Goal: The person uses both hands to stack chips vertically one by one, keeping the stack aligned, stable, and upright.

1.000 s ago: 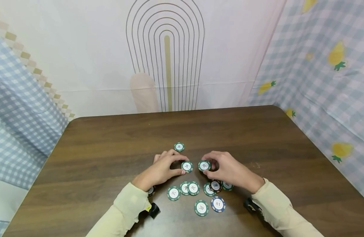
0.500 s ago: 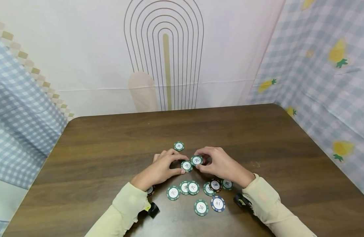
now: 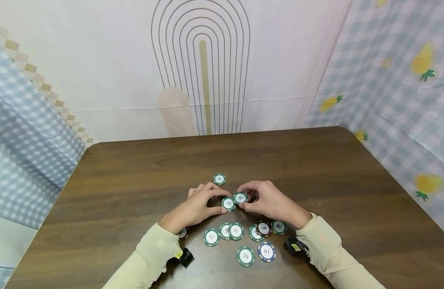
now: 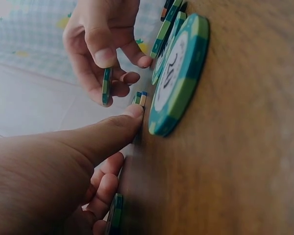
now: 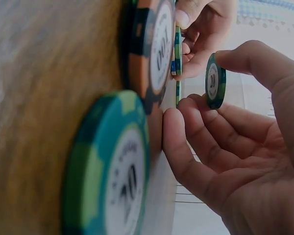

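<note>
Near the table's middle, my left hand (image 3: 197, 205) pinches a small stack between thumb and fingers. Its top is a green poker chip (image 3: 228, 204), and a blue edge (image 5: 173, 67) shows beneath in the right wrist view. My right hand (image 3: 268, 203) pinches another green chip (image 3: 240, 198), marked 20 (image 5: 213, 82). That chip is raised off the table, beside the stack, and overlaps its right edge in the head view. In the left wrist view, my right thumb (image 4: 105, 56) presses the held chip's rim.
Toward me lie green 20 chips (image 3: 245, 256), a blue 10 chip (image 3: 267, 251) and a black 100 chip (image 3: 264, 228) overlapping a green one. Another dark chip (image 3: 182, 233) is partly under my left wrist. One green chip (image 3: 219, 179) lies farther back on the brown table (image 3: 153, 168).
My right hand has moved left with its green chip, up to the stack, and has stayed about there for the last half second. The left hand keeps its place on the stack.
</note>
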`<state>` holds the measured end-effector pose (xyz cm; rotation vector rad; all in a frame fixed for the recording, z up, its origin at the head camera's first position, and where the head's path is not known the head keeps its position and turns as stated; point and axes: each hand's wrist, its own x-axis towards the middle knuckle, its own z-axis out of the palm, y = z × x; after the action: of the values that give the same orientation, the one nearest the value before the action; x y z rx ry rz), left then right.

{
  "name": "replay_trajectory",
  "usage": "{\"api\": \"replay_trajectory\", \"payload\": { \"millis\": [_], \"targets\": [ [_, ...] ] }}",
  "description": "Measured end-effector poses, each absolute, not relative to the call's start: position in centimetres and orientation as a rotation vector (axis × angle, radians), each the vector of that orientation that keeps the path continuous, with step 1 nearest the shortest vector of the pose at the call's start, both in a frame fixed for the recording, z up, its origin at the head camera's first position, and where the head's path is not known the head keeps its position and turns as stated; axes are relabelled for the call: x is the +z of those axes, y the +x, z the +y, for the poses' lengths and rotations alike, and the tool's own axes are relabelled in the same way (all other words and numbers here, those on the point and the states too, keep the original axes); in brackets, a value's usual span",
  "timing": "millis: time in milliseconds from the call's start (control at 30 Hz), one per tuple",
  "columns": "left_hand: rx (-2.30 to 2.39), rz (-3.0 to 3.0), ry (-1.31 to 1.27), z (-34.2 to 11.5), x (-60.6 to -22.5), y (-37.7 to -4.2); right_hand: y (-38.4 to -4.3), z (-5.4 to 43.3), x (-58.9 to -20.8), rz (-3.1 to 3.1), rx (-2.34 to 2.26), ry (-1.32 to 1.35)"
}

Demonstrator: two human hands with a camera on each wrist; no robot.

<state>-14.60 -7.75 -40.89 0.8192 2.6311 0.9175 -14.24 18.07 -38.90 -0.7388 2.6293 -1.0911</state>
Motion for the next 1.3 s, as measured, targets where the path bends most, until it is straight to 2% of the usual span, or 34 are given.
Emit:
{"api": "replay_trajectory", "payload": {
  "millis": [500,867,1300],
  "targets": [
    [0.911,2.633,0.920,-8.5,-40.4,-15.4,-14.5,16.9,-38.6,2.639,-1.022,-0.773],
    [0.951,2.601,0.851,-9.1,-41.6,-14.6,-13.6,15.5,-39.5,2.611,-0.895,-0.805],
    [0.981,2.606,0.867,-8.4,-41.6,-14.9,-13.3,16.1,-39.2,2.682,-0.782,-0.912]
  ]
}}
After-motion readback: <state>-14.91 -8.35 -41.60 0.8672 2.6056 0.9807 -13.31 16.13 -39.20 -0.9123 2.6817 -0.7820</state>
